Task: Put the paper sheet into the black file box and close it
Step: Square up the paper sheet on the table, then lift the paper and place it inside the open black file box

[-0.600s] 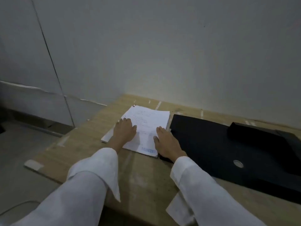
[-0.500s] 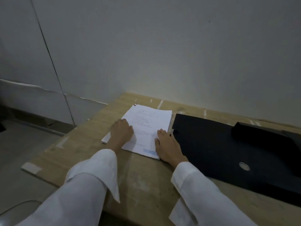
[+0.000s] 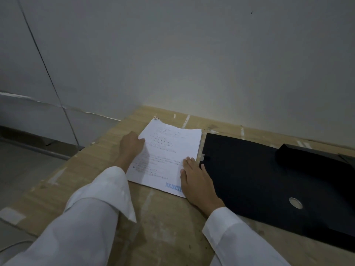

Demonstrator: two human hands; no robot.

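A white paper sheet (image 3: 169, 150) with printed lines and a blue stamp lies on the wooden table (image 3: 163, 217), a few more sheets under it. My left hand (image 3: 130, 144) is at its left edge, fingers curled and thumb on top of the edge. My right hand (image 3: 196, 181) rests flat on the sheet's near right corner, fingers apart. The black file box (image 3: 249, 179) lies flat just right of the paper, touching my right hand's side. It has a metal ring hole (image 3: 295, 202), and a raised black part (image 3: 307, 160) at its far right.
A pale wall (image 3: 211, 64) stands right behind the table's far edge. The table's left edge drops to a grey floor (image 3: 23, 169). My white sleeves cover the near part of the table.
My left hand has slid from the top of the sheet to its left edge and curled there. My right hand has stayed on the near right corner. The view has shifted slightly.
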